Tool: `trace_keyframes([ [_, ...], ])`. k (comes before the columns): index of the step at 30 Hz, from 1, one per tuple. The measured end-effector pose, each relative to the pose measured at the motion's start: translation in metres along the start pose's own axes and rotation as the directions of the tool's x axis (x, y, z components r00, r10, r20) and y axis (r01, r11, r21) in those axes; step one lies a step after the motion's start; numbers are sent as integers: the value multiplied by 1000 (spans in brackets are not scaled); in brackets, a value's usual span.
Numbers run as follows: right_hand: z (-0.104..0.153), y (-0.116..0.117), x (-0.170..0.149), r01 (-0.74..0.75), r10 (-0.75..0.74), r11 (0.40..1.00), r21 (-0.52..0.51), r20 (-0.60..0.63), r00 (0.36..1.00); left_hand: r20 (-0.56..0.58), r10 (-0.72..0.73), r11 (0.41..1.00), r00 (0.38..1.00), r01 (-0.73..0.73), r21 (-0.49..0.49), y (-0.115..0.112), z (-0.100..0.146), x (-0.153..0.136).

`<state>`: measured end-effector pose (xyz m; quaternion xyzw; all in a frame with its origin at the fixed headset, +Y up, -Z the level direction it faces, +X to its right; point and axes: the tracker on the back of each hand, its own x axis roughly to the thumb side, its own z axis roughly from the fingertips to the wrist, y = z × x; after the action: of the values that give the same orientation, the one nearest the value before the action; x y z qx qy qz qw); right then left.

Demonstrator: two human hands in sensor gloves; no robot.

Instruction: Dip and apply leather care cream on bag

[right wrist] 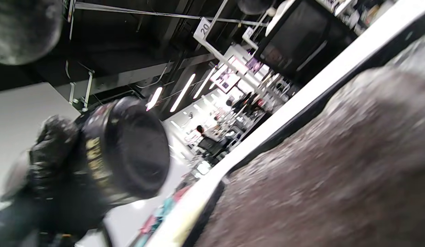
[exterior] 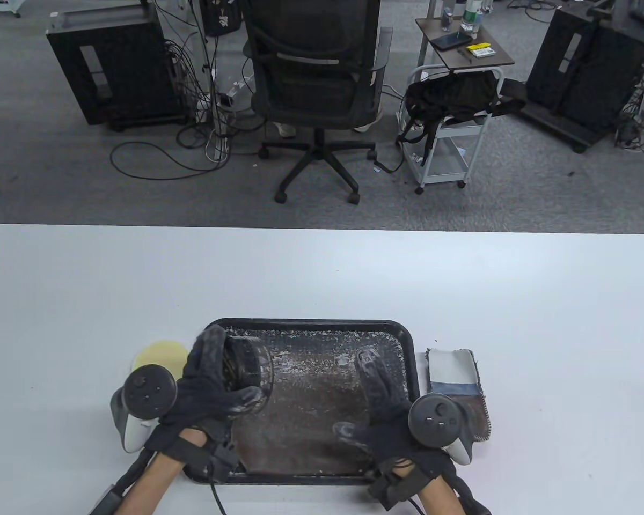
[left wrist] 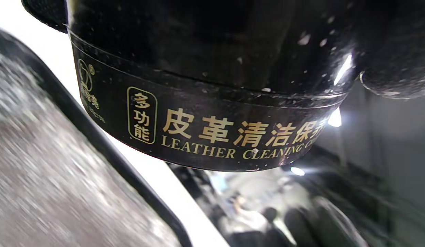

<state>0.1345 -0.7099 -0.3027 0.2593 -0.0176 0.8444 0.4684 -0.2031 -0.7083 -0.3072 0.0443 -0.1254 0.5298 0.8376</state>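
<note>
My left hand (exterior: 214,383) grips a round black jar of leather cleaning cream (exterior: 249,373), held tipped on its side above the left part of the black tray (exterior: 402,335). Its gold-lettered label (left wrist: 212,132) fills the left wrist view, and the jar (right wrist: 126,151) shows in the right wrist view too. A brown leather piece (exterior: 311,407) lies flat in the tray, flecked with white. My right hand (exterior: 378,399) rests on its right side with fingers straight, holding nothing. The leather (right wrist: 329,171) fills the right wrist view's lower right.
A pale yellow round sponge (exterior: 158,357) lies on the white table (exterior: 322,273) left of the tray. A stack of fabric and leather swatches (exterior: 456,383) lies right of the tray. An office chair (exterior: 316,80) and a cart (exterior: 445,134) stand beyond the table's far edge.
</note>
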Motion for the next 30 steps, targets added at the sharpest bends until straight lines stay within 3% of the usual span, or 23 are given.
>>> trace_keyframes([
  [3, -1, 12, -1, 144, -144, 990, 8, 10, 989, 58, 63, 993, 996, -57, -99, -32, -1, 3],
  [6, -2, 28, -5, 297, -296, 953, 60, -27, 955, 39, 154, 959, 987, -140, -246, -61, 1, -2],
  [10, -3, 49, -2, 393, -387, 910, 130, -70, 919, 23, 294, 903, 956, -270, -333, -79, 6, -2],
  [13, -2, 54, 0, 450, -445, 886, 116, -69, 893, 14, 374, 879, 927, -349, -325, -84, 9, -3],
  [16, -2, 57, -1, 428, -423, 900, 81, -72, 903, 22, 436, 854, 899, -407, -324, -88, 11, -4],
  [21, -1, 68, -6, 575, -556, 808, 127, -156, 817, -18, 514, 808, 858, -490, -327, -94, 11, -10],
  [25, -3, 63, 0, 452, -438, 877, 160, -118, 891, -20, 525, 794, 851, -498, -349, -92, 12, -15],
  [30, -1, 60, 8, 415, -407, 905, 95, -99, 908, -59, 545, 771, 836, -528, -356, -91, 11, -17],
])
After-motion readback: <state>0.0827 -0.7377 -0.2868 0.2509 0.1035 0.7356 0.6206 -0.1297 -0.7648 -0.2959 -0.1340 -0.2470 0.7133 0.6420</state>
